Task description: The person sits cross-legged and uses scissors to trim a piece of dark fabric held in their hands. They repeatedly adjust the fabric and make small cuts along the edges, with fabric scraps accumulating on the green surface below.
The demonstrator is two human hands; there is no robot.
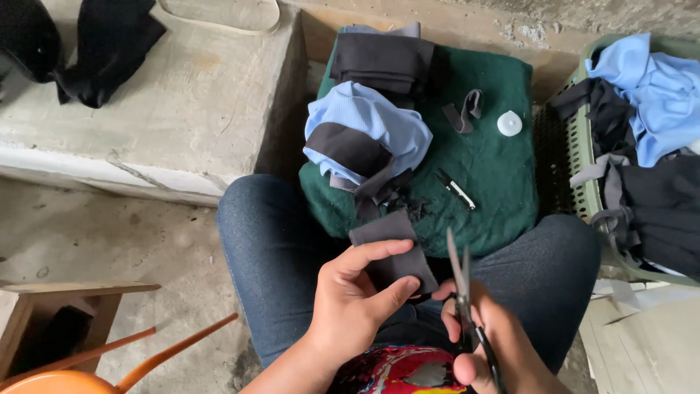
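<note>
A dark grey fabric piece (394, 248) is being shown against blue jeans (277, 248), a green cloth (496, 168), a light blue garment (379, 120) and a pale green basket (580, 138).

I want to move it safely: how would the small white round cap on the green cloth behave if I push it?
The white cap looks small and thin, so probably light. Its round shape might let it roll if tipped on edge. The soft green cloth beneath would likely slow any sliding.

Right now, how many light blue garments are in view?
2. One light blue garment lies on the green cloth ahead of the knees; the other blue garment is heaped in the green basket at right. More may be buried under the dark fabric there.
</note>
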